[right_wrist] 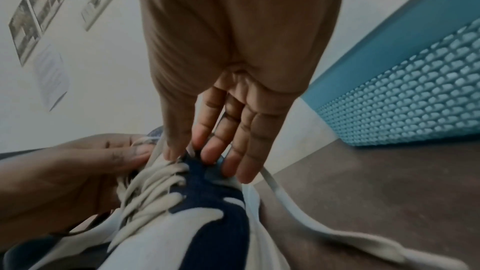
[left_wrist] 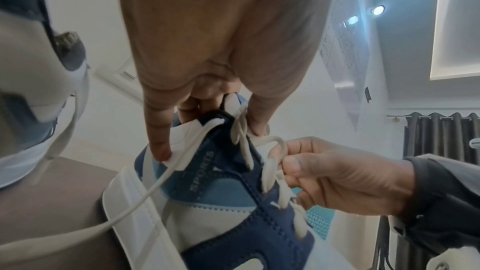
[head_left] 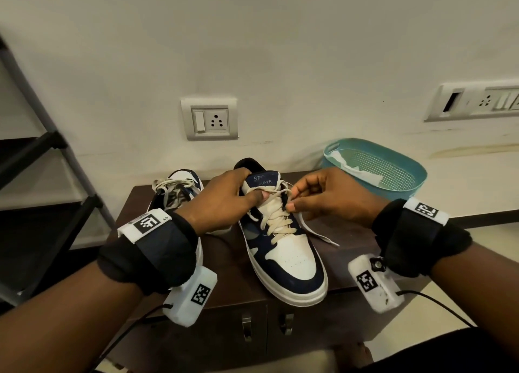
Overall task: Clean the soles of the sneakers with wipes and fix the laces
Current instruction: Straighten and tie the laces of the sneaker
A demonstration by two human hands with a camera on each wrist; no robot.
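Note:
A navy and white sneaker (head_left: 283,249) with cream laces stands toe-toward-me on a dark brown cabinet (head_left: 354,260). My left hand (head_left: 254,193) grips its collar beside the tongue, thumb pressed on the upper laces; the left wrist view shows the fingers (left_wrist: 161,149) on the sneaker (left_wrist: 207,182). My right hand (head_left: 293,198) pinches a lace (head_left: 280,201) near the top eyelets between thumb and forefinger, also visible as the right hand (left_wrist: 285,163). A loose lace end (right_wrist: 298,213) trails right over the cabinet. The second sneaker (head_left: 179,190) sits behind my left wrist, laces untidy.
A teal perforated basket (head_left: 393,176) holding white wipes stands at the back right of the cabinet, against the wall. A dark shoe rack (head_left: 42,176) stands to the left. A wall socket (head_left: 209,118) is behind the shoes. Cables hang from both wrist cameras.

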